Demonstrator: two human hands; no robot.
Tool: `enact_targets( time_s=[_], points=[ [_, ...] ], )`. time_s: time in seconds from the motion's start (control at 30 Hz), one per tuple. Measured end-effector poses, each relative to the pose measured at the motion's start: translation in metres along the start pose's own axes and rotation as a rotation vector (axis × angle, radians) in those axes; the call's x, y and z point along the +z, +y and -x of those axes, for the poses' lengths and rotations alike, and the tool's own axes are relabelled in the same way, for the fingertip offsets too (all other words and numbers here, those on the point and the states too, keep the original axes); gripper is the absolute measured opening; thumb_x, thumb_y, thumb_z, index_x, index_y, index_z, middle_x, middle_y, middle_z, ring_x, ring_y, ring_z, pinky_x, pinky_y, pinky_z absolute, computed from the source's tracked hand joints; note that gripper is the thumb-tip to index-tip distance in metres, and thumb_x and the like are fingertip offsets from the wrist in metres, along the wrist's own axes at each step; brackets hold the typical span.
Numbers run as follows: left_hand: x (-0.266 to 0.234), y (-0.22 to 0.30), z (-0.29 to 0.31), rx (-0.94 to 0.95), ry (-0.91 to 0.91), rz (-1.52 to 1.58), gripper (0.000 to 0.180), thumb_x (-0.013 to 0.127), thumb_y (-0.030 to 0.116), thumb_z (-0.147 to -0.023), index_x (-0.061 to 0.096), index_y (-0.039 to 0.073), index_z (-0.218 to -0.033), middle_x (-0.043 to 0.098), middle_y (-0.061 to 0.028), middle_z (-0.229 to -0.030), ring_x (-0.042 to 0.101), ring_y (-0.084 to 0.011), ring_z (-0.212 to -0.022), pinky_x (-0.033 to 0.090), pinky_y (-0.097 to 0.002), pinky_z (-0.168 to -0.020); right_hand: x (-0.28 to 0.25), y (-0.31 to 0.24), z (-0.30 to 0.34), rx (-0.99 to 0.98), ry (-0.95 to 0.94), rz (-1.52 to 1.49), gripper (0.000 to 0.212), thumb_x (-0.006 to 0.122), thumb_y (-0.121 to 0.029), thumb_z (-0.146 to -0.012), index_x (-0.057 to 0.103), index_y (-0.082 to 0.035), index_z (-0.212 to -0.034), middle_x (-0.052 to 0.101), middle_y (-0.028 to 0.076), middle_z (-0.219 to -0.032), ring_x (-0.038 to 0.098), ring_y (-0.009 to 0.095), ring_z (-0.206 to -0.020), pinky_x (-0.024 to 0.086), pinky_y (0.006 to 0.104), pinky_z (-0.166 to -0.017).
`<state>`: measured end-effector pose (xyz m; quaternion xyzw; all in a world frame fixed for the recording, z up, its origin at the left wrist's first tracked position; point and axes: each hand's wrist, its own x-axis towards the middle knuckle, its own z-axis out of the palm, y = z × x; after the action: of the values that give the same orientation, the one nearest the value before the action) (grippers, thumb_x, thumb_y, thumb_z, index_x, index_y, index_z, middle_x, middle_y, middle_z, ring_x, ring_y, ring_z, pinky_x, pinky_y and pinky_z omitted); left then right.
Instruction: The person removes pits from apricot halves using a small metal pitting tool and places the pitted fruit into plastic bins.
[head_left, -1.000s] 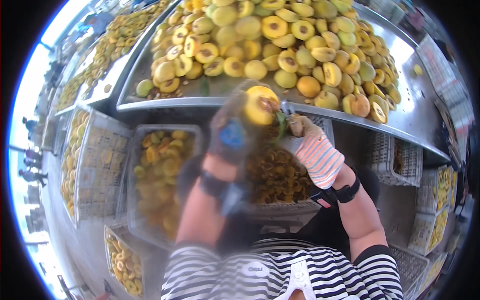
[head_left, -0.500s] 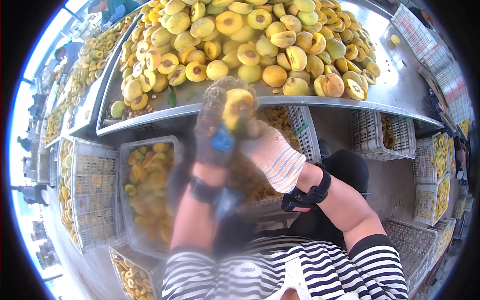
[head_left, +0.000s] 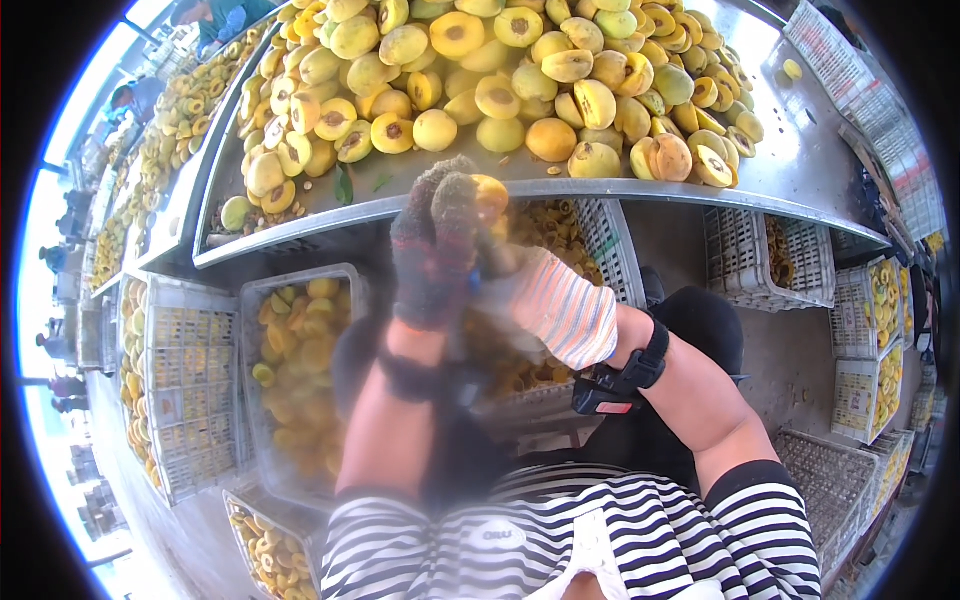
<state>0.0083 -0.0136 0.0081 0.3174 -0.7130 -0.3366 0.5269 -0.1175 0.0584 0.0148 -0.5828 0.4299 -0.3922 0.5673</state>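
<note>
My left hand [head_left: 432, 245], in a dark, dirty knitted glove, is raised just in front of the table's near edge. Its fingers are closed around a yellow peach half [head_left: 490, 197], largely covered by the glove. Up against it is my right hand [head_left: 558, 305], in a white glove with coloured stripes. The right fingers are bent towards the peach and blurred; what they grip cannot be made out. A large heap of yellow peaches [head_left: 455, 35], many cut in half, lies on the metal table [head_left: 400, 207] ahead of both hands.
Below my hands stands a crate [head_left: 612, 250] of peach pieces. To its left is a clear tub [head_left: 252, 370] of peach halves, with a white crate [head_left: 195, 390] beyond. Stacked crates [head_left: 768, 262] stand right. Another person [head_left: 215, 22] is at the far left.
The peach half has turned in my left hand, its cut face now mostly hidden. My left fingers have closed further over it, and the blue patch is nearly covered.
</note>
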Motion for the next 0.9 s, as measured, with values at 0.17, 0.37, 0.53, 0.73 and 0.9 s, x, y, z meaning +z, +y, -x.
enact_targets(
  time_s=[0.17,0.37,0.53,0.73,0.9],
  points=[
    [-0.009,0.004,-0.002,-0.196,-0.075,0.273,0.026,0.059,0.015,-0.090,0.060,0.001,-0.113,0.064,-0.0062,-0.097,0.058,-0.0136,-0.081,0.049,-0.0273,-0.072,-0.003,-0.002,0.002,0.467,0.021,-0.313,0.017,0.065,-0.025,-0.089,0.065,-0.009,-0.090,0.058,-0.001,-0.066,0.051,0.008,-0.059,0.043,0.0255,-0.055],
    [-0.022,0.000,-0.006,-0.069,-0.271,0.124,0.036,0.050,0.029,-0.097,0.063,-0.001,-0.112,0.066,-0.0108,-0.105,0.062,-0.0179,-0.095,0.048,-0.0307,-0.086,-0.003,0.010,0.017,0.256,-0.081,0.067,0.014,0.065,-0.020,-0.088,0.063,-0.007,-0.086,0.056,0.002,-0.064,0.052,0.010,-0.059,0.042,0.0298,-0.056],
    [-0.019,-0.003,0.001,-0.395,-0.355,0.523,0.037,0.052,0.031,-0.096,0.063,-0.002,-0.109,0.068,-0.0127,-0.100,0.065,-0.0200,-0.090,0.052,-0.0323,-0.082,-0.007,-0.008,0.027,0.383,-0.139,-0.583,0.014,0.068,-0.020,-0.084,0.062,-0.008,-0.082,0.052,0.001,-0.063,0.049,0.012,-0.054,0.038,0.0275,-0.050],
    [0.004,-0.019,0.011,-0.270,-0.330,0.087,0.037,0.053,0.030,-0.096,0.061,-0.003,-0.112,0.067,-0.0132,-0.103,0.065,-0.0206,-0.091,0.053,-0.0336,-0.082,-0.019,-0.012,0.040,0.435,-0.141,-0.516,0.016,0.070,-0.021,-0.082,0.061,-0.007,-0.084,0.053,0.000,-0.065,0.047,0.011,-0.053,0.035,0.0262,-0.048],
    [0.022,-0.030,0.023,-0.722,-0.049,1.056,0.038,0.055,0.019,-0.096,0.053,-0.002,-0.127,0.058,-0.0120,-0.127,0.056,-0.0203,-0.117,0.043,-0.0339,-0.102,-0.022,-0.031,0.044,0.412,-0.197,-0.408,0.013,0.068,-0.019,-0.081,0.061,-0.008,-0.085,0.052,-0.001,-0.066,0.047,0.010,-0.056,0.037,0.0258,-0.052]
  ],
)
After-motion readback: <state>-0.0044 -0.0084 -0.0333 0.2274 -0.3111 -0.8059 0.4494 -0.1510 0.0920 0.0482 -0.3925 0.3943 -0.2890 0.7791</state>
